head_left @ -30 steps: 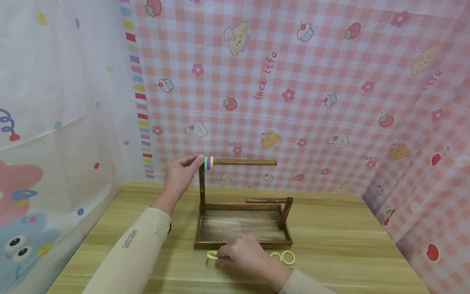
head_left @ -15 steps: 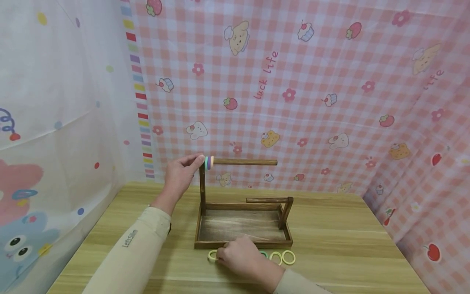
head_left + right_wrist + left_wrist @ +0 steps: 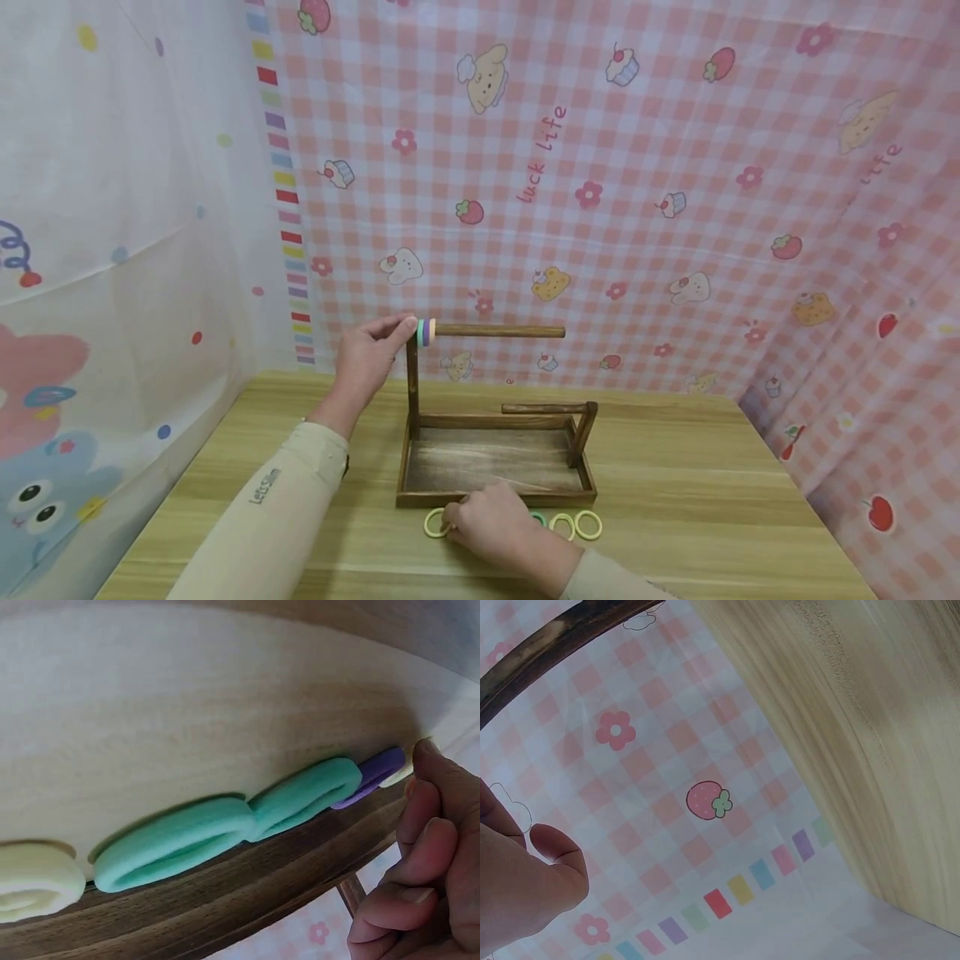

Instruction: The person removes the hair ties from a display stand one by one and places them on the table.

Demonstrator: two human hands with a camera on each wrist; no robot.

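A dark wooden stand (image 3: 497,502) has a tall post at its left with a long upper bar (image 3: 501,331). My left hand (image 3: 367,354) grips the top of that post; in the left wrist view the thumb (image 3: 559,847) is bent. Mint, purple and peach hair ties (image 3: 427,332) sit on the bar beside the fingertips. In front of the tray, my right hand (image 3: 491,525) pinches the right edge of a yellow hair tie (image 3: 428,523) lying on the table. Purple (image 3: 371,778) and green hair ties (image 3: 176,844) line up beneath the hand, mostly hidden from above.
A shorter peg (image 3: 542,408) points left from a low post at the stand's right. Two more yellow hair ties (image 3: 588,525) lie right of my hand. The wooden table (image 3: 675,483) meets a pink checked cloth (image 3: 637,242) behind.
The yellow hair tie at my right fingertips has gone from tilted to flat on the table. My right hand has shifted slightly, uncovering part of a green hair tie. The left hand stays put.
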